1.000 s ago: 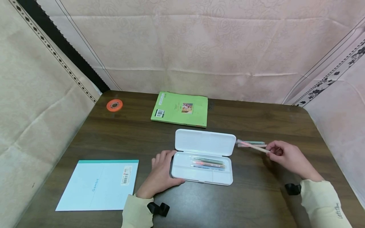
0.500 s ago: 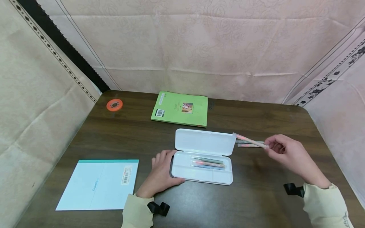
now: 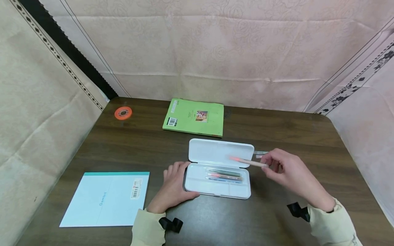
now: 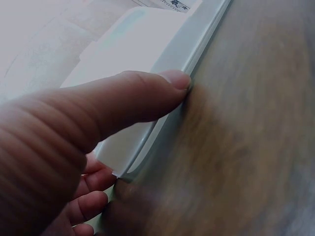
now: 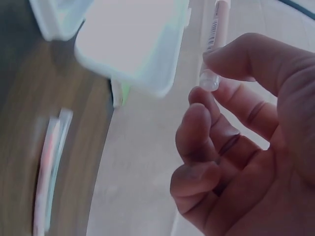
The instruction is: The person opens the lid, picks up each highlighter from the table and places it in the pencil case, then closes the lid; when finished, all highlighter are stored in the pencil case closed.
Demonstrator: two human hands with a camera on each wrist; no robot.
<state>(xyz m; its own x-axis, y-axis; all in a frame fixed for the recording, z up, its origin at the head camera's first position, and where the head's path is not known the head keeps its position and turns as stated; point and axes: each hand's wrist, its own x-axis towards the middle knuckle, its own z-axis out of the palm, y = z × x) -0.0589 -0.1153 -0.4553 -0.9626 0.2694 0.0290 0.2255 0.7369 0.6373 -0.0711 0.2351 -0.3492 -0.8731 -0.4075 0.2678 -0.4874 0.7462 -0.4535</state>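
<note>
A white plastic pencil case [image 3: 197, 179] lies with its lid [image 3: 221, 152] laid back, and several pens [image 3: 226, 177] rest inside its tray. My left hand [image 3: 172, 189] holds the case at its left end, the thumb [image 4: 142, 96] along the front edge and the fingers curled at the side. Between thumb and fingertips my right hand [image 3: 286, 169] pinches a pale pink pen [image 3: 247, 162] by one end, its other end over the lid. Two more pens [image 5: 51, 167] lie on the table right of the case, partly hidden behind the right hand in the head view.
A green book [image 3: 194, 118] lies behind the case. To the left is a light blue notebook [image 3: 104, 200], and an orange ring-shaped roll [image 3: 123, 113] sits at the far left corner. Cloth curtains [image 3: 215, 51] hang around the brown table [image 3: 138, 143].
My right hand has carried the pink pen leftward from above the two loose pens to the lid's right side. The left hand and the case stay in place.
</note>
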